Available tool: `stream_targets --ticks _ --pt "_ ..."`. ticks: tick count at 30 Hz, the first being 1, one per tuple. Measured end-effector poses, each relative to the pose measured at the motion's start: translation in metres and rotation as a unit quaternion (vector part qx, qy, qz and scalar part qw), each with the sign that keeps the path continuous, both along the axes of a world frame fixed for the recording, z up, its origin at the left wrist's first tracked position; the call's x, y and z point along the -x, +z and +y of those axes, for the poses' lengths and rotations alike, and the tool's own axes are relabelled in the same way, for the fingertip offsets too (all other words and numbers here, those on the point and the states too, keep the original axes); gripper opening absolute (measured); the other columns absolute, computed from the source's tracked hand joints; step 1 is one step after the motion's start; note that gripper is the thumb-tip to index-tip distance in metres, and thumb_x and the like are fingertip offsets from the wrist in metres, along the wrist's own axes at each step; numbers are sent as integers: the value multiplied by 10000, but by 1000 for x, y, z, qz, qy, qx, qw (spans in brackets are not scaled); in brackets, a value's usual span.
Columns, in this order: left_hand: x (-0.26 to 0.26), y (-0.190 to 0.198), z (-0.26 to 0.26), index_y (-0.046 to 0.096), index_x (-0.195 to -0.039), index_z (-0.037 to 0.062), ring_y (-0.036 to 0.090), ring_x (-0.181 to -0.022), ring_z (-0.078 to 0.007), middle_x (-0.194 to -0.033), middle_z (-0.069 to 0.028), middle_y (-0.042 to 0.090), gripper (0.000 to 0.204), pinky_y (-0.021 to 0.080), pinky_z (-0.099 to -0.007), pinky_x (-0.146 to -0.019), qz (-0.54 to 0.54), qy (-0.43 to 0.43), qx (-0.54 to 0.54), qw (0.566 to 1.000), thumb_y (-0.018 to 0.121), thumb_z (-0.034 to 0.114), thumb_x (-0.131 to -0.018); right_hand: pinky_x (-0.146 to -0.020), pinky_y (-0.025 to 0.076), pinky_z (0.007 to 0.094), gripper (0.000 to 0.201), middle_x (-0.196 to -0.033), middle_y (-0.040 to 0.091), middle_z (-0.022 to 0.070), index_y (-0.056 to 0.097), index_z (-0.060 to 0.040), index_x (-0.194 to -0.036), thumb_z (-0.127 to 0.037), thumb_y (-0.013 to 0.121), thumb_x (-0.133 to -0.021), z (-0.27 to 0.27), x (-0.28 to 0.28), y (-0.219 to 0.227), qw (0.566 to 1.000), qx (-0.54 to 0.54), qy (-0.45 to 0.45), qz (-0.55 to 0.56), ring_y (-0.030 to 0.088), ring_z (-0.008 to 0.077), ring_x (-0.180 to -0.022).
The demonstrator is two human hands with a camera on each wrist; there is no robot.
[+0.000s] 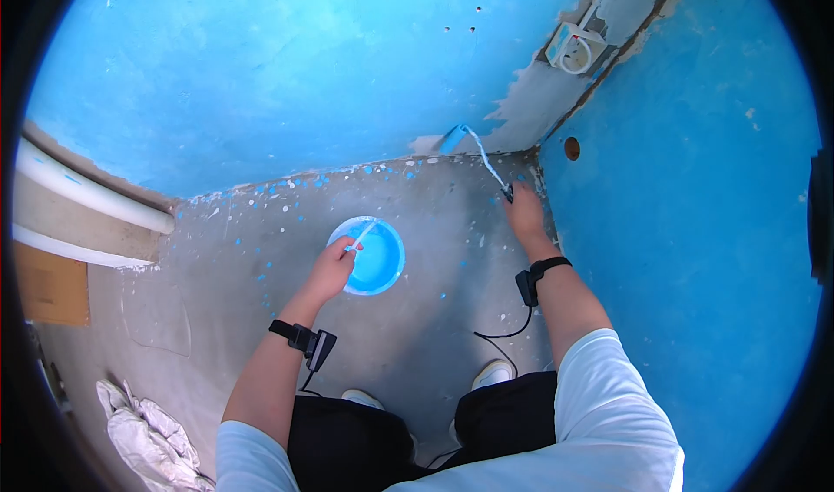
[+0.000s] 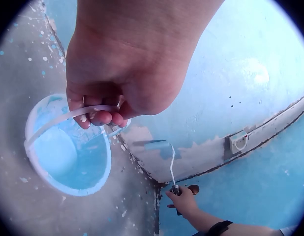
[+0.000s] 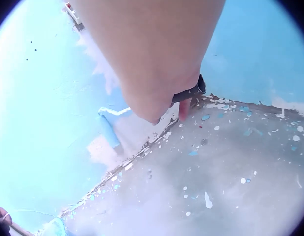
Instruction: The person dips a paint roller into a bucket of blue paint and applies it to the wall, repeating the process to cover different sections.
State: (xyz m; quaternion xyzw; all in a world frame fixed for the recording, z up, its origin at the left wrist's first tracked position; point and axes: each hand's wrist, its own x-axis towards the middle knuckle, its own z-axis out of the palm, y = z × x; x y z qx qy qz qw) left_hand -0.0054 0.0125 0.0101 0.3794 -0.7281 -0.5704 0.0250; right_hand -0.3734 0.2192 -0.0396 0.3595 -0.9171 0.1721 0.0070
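My left hand (image 1: 333, 269) grips the white handle (image 2: 63, 118) of a bucket (image 1: 380, 285) that holds bright blue paint (image 2: 56, 152). In the left wrist view its fingers curl round the handle above the rim. My right hand (image 1: 526, 214) holds a paint roller by its dark grip (image 3: 194, 92). The roller's paint-smeared frame (image 1: 483, 155) reaches from the hand toward the wall, and its blue sleeve (image 3: 110, 131) lies against the low part of the wall, over a pale unpainted patch near the floor.
A white socket box (image 1: 575, 49) with a looped cable sits on the wall near the corner. The right wall has a round hole (image 1: 572, 148). White pipes (image 1: 95, 192), a cardboard box (image 1: 52, 283) and a crumpled cloth (image 1: 149, 435) are at left. Paint spots dot the grey floor (image 1: 417, 336).
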Motion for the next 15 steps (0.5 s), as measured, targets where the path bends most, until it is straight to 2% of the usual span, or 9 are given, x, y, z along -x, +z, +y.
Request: stream_targets --ticks 1,2,5,8,10,11,13,15 --pt "0 1 0 594 -1062 76 481 -629 -98 -700 -7 507 157 397 -287 -577 5 3 1 1000 478 89 -957 -756 503 482 227 -943 648 207 589 -14 -953 -172 698 -832 -1 0 -4 998 39 41 29 626 411 -878" --pt "-1 1 0 593 -1064 75 467 -620 -81 -684 9 492 165 390 -271 -565 10 7 2 1000 473 70 -950 -756 503 482 227 -943 648 207 589 -14 -953 -172 698 -832 -2 0 -8 998 39 44 26 626 411 -878" --pt "0 9 2 593 -1062 73 468 -630 -80 -690 11 489 163 393 -272 -575 1 -1 -10 1000 472 79 -953 -735 522 476 217 -914 657 177 594 -32 -923 -220 676 -853 -14 -9 20 999 -19 36 -8 647 388 -851" --pt "0 -4 -2 599 -1053 74 481 -637 -110 -713 -20 513 153 398 -297 -589 6 12 -16 1000 483 97 -957 -743 519 481 233 -936 658 184 596 -35 -915 -262 640 -882 -33 -14 27 995 -61 16 -77 645 390 -856" --pt "1 -1 -1 599 -1053 74 480 -637 -108 -713 -18 513 152 397 -296 -585 2 8 -9 1000 485 93 -956 -747 520 483 251 -965 661 191 594 -32 -955 -278 598 -911 -46 -18 26 991 -71 74 -83 647 388 -875" --pt "1 1 0 599 -1053 75 479 -636 -107 -712 -17 513 151 395 -295 -582 -2 4 -3 1000 486 89 -954 -747 520 483 251 -965 661 191 594 -32 -955 -278 598 -911 -51 -21 24 991 -71 73 -86 647 388 -875" --pt "1 -3 0 599 -1052 75 475 -634 -105 -712 -15 512 150 393 -294 -580 -1 9 -3 1000 487 87 -953 -752 523 487 258 -981 666 196 591 -32 -1003 -277 582 -923 -59 -28 25 985 -60 153 -55 649 387 -899" --pt "1 -4 0 599 -1052 76 471 -632 -103 -711 -14 511 149 392 -293 -578 1 15 -5 1000 488 84 -953 -751 522 492 261 -990 665 191 590 -33 -1021 -277 575 -928 -65 -27 31 986 -82 133 -49 648 389 -901"
